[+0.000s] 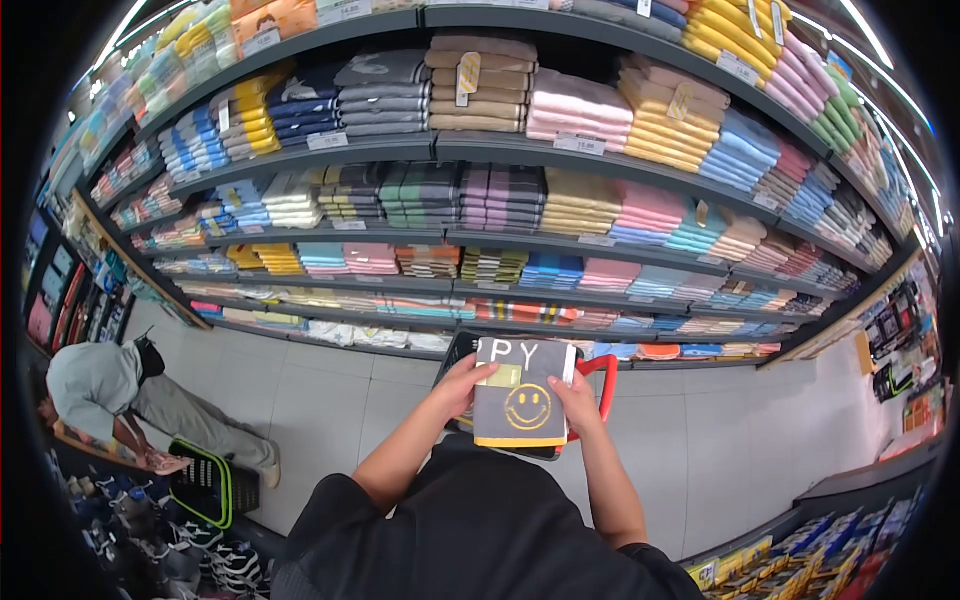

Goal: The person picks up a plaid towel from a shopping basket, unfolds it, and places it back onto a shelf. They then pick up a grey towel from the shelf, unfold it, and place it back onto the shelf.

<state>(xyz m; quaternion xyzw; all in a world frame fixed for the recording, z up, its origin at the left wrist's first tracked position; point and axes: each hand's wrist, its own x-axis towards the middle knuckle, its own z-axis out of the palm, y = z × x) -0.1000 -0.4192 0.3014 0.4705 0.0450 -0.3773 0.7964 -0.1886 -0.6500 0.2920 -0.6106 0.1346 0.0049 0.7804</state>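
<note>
A folded grey towel (497, 420) with a yellow smiley face, white letters "PY" and a yellow lower edge is held in front of my body. My left hand (462, 386) grips its left side, near a pale yellow-green label. On the right side, my right hand (574, 400) holds the towel with the thumb on its front. Beneath it is a dark shopping basket (455, 350) with a red handle (609, 385), largely hidden by the towel and my arms.
Shelves (390, 148) stacked with folded towels (580, 105) curve across the front. At left, a person (110, 390) bends beside a black basket with a green rim (205, 480). Shoes (225, 560) fill the lower left; packaged goods (810, 560) stand lower right.
</note>
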